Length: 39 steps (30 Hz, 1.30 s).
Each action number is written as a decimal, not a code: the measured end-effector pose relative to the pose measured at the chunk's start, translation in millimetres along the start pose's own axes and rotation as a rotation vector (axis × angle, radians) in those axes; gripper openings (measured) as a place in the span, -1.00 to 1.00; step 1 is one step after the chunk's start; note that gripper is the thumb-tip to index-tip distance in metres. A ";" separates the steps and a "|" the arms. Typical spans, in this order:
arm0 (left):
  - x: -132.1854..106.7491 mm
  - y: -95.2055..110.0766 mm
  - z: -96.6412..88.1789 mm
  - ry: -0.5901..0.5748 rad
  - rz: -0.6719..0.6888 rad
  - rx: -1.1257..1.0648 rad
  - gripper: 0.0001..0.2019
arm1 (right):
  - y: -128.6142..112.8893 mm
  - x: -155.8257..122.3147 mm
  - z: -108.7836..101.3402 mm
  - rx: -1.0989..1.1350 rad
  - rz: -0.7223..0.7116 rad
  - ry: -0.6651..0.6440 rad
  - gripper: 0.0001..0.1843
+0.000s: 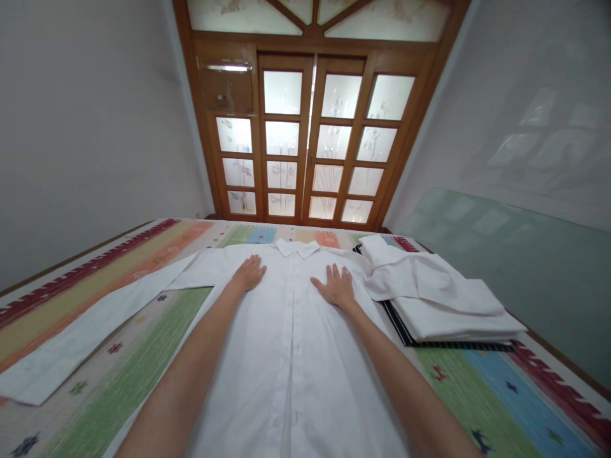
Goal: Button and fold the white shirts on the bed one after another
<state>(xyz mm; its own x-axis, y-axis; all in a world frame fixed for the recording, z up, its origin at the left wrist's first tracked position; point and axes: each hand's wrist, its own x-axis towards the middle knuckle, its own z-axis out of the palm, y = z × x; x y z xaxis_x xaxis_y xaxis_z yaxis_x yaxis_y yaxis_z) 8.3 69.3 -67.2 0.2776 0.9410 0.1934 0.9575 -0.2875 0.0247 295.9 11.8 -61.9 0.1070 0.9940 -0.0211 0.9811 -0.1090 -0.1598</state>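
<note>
A white button-up shirt [291,343] lies spread front up on a striped, many-coloured bedspread [119,375], its collar [296,247] at the far end. My left hand [249,273] rests flat on the shirt's chest left of the button line, fingers stretched out. My right hand [337,286] lies flat on the chest right of the buttons, fingers spread. Neither hand holds anything. The shirt's left sleeve [90,331] stretches out flat toward the left edge of the bed.
To the right of the shirt sits a stack of folded white garments [443,299] on a dark striped cloth [405,331]. A wooden door with frosted glass panes [310,146] stands beyond the bed. A glass panel [515,261] leans along the right wall.
</note>
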 end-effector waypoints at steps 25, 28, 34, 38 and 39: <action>-13.2 17.3 -17.8 -0.181 -0.041 -0.008 -0.30 | 4.1 28.2 -2.0 0.007 0.053 0.029 0.07; -12.2 15.3 -16.4 -0.188 -0.055 -0.001 -0.28 | 5.2 36.2 -2.7 0.021 0.075 0.006 0.13; -5.1 13.4 -12.2 -0.214 -0.096 -0.008 -0.26 | 0.6 45.6 0.5 0.004 0.114 0.031 0.10; 4.8 18.7 -12.5 -0.208 -0.156 0.000 -0.28 | 3.2 47.9 1.5 -0.062 -0.247 0.005 -0.24; 7.5 19.8 -12.7 -0.198 -0.139 0.004 -0.30 | 4.1 48.4 1.2 -0.074 -0.335 -0.011 -0.31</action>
<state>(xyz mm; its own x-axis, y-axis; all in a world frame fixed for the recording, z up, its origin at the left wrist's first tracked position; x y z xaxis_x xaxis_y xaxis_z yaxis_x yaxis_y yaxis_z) 28.4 68.4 -52.8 0.1531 0.9882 -0.0072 0.9877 -0.1527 0.0341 304.9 59.5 -64.7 -0.2245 0.9744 0.0102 0.9705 0.2245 -0.0878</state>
